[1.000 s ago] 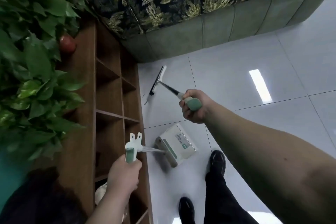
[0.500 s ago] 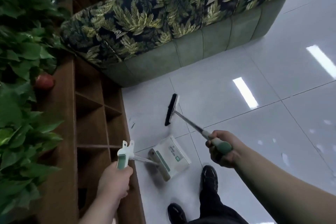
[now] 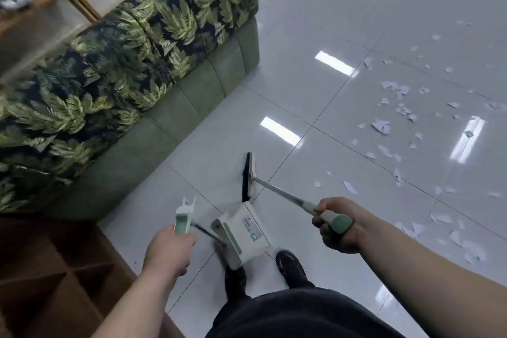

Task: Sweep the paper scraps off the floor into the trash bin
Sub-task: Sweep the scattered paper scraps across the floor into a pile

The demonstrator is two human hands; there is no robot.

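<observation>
My right hand (image 3: 336, 225) grips the green handle of a small broom (image 3: 248, 175), whose black bristle head hangs just above the white tiled floor ahead of my feet. My left hand (image 3: 168, 251) holds the green-and-white handle of a dustpan (image 3: 242, 232), which hangs low between my hands above my shoes. Several white paper scraps (image 3: 403, 112) lie scattered over the tiles to the right, and more paper scraps (image 3: 450, 236) lie near my right forearm. No trash bin is in view.
A green sofa with leaf-print cushions (image 3: 131, 68) runs along the left. A brown wooden shelf unit (image 3: 52, 277) stands at the lower left. My black shoes (image 3: 289, 266) are on the tiles. The glossy floor (image 3: 356, 22) stretches away to the upper right.
The view has swung right, away from the plants and shelf, and the scattered scraps have come into sight. The broom head has come back toward the dustpan. Both hands keep their holds.
</observation>
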